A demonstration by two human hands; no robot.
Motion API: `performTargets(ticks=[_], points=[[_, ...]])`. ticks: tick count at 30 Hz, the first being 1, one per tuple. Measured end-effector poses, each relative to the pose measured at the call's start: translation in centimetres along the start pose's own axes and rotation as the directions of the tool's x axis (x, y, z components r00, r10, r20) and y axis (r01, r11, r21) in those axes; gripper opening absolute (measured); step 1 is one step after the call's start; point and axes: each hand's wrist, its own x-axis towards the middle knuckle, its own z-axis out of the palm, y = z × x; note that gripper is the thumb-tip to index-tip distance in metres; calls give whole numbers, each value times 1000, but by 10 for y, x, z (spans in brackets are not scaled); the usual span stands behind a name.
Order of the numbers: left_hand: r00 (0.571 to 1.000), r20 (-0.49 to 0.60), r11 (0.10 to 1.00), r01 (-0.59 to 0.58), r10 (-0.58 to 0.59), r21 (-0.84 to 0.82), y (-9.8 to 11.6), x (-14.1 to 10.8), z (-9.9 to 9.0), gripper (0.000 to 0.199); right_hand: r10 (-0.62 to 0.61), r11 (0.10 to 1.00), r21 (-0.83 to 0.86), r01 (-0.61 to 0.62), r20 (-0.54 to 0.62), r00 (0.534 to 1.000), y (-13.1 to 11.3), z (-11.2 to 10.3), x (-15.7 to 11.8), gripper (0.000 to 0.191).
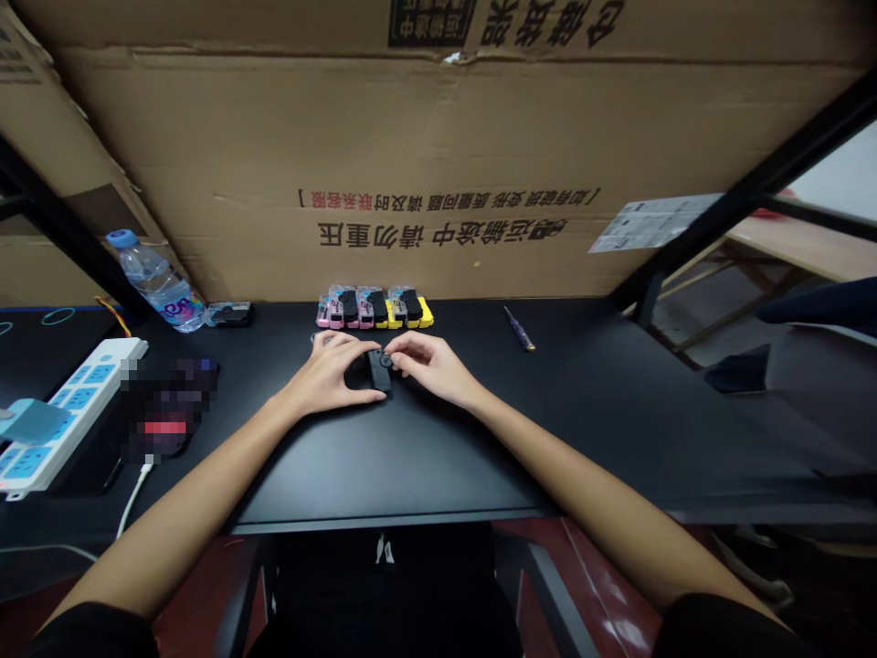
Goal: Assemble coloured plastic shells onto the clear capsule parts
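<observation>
A small black plastic case [379, 373] with a round dial-like part near its top stands over the middle of the black table. My left hand [327, 373] grips it between the thumb at its lower end and a finger at its upper edge. From the other side, the fingertips of my right hand [430, 366] are closed at the round part; whether something tiny is pinched there is hidden. Just beyond my hands, several small pink and yellow cases with black parts [374, 308] sit in a row against the cardboard.
A screwdriver [519, 329] lies at the back right. To the left are a water bottle [159, 281], another dark case [230, 314], a blurred-out phone [171, 411] with a white cable, and a power strip [72, 411]. Cardboard [438, 137] walls the table's rear.
</observation>
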Motion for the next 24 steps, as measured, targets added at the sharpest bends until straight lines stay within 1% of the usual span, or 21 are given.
performTargets(ticks=[1, 4, 6, 9, 11, 14, 15, 16, 18, 19, 21, 24], points=[[999, -11, 999, 35, -35, -8, 1, 0, -1, 72, -61, 995, -73, 61, 3, 998, -1, -2, -1, 21], [992, -26, 991, 120, -122, -62, 2, -1, -1, 65, -217, 946, -232, 226, 63, 974, -6, -5, -3, 35], [990, -13, 983, 137, -140, -120, 2, -1, 0, 57, -274, 917, -274, 289, 90, 957, -10, -4, -5, 37], [991, 13, 970, 136, -136, -200, 2, -1, 0, 45, -321, 894, -300, 333, 88, 943, -14, -1, -6, 31], [991, 15, 969, 135, -135, -208, 2, -1, 0, 41, -324, 889, -318, 330, 72, 943, -16, 1, -6, 28], [992, -17, 979, 120, -124, -168, 4, -1, -3, 42, -304, 894, -341, 292, 19, 953, -16, 1, -6, 24], [993, -33, 982, 103, -109, -156, 4, -1, -4, 47, -287, 900, -342, 271, 6, 958, -16, 1, -5, 22], [995, -46, 986, 77, -85, -145, 5, -1, -5, 57, -261, 908, -338, 247, 2, 965, -17, 1, -5, 22], [998, -57, 993, 8, -15, -117, 5, -2, -5, 77, -198, 930, -313, 194, 17, 980, -18, 1, -4, 21], [998, -54, 995, -26, 21, -97, 5, -1, -5, 82, -170, 940, -294, 171, 29, 985, -19, 2, -4, 21], [996, -42, 996, -76, 74, -55, 4, -1, -5, 80, -132, 957, -252, 142, 54, 990, -21, 4, -5, 20], [993, -51, 994, -108, 106, -31, 4, -1, -4, 70, -92, 971, -211, 109, 89, 992, -21, 8, -5, 22]])
